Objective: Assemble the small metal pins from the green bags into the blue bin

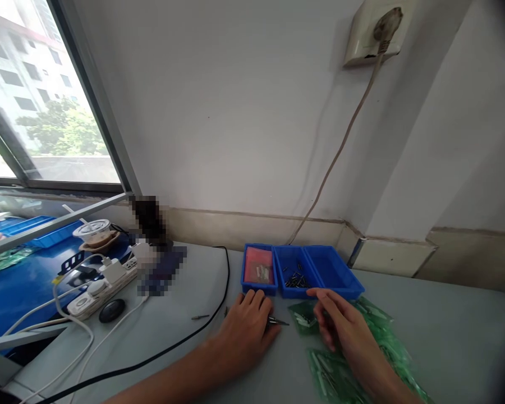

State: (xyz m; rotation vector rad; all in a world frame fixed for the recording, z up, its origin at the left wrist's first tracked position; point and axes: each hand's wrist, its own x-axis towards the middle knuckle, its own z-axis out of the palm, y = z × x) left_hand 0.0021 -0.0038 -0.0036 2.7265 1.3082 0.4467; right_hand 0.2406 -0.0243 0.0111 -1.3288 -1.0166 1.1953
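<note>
- Leftmost, well apart from the middle blue bin (293, 292), a lidded cup (93, 233) is standing; a white power strip (84, 303) is lying nearer the bin.
- Left of the bin and nearer the viewer, a small metal pin (200, 317) is lying near a black cable (228, 273).
- In front of the bin, to its left, the left hand (248, 320) is resting palm down, its fingers curving over a pointed metal tool (278, 322); whether it is gripping firmly, I cannot tell. The tool's tip is poking out rightward, between both hands.
- Just left of the bin, another blue bin (271, 289) is holding a red packet (258, 265).
- Inside the middle bin, beyond both hands, small dark metal parts (297, 279) are lying.
- In front of the bin, to its right, the right hand (340, 322) is hovering over green bags (387, 336), fingers bent; whether it is holding anything, I cannot tell.
</note>
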